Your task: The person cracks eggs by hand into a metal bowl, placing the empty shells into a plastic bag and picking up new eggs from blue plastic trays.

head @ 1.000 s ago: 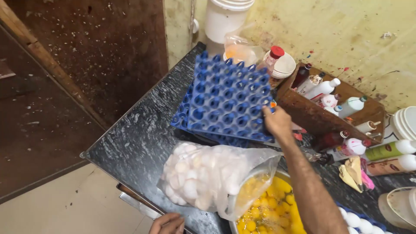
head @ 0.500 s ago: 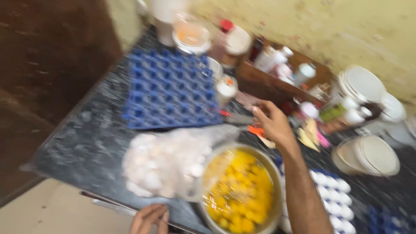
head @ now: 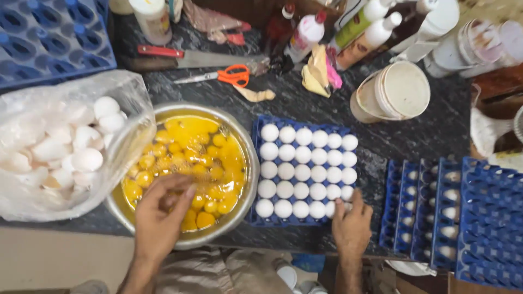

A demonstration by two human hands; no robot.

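Observation:
A steel bowl (head: 248, 179) full of raw yolks and egg liquid stands at the near edge of the dark counter. My left hand (head: 160, 215) hovers over its near side with bent fingers almost touching the yolks; whether it holds anything is unclear. Right of the bowl sits a blue egg tray (head: 256, 218) filled with white eggs (head: 302, 171). My right hand (head: 351, 226) rests at that tray's near right corner, fingertips closed around a corner egg (head: 331, 209).
A clear plastic bag of eggshells (head: 54, 149) leans against the bowl's left. Empty blue trays (head: 49, 38) lie far left, and stacked blue trays (head: 479, 218) with some eggs stand on the right. Orange scissors (head: 234, 75), a red-handled knife (head: 185, 57), a white tub (head: 392, 92) and bottles (head: 305, 35) line the back.
The view swung down and right. My right hand left the empty blue tray and came to the full egg tray. My left hand rose over the bowl.

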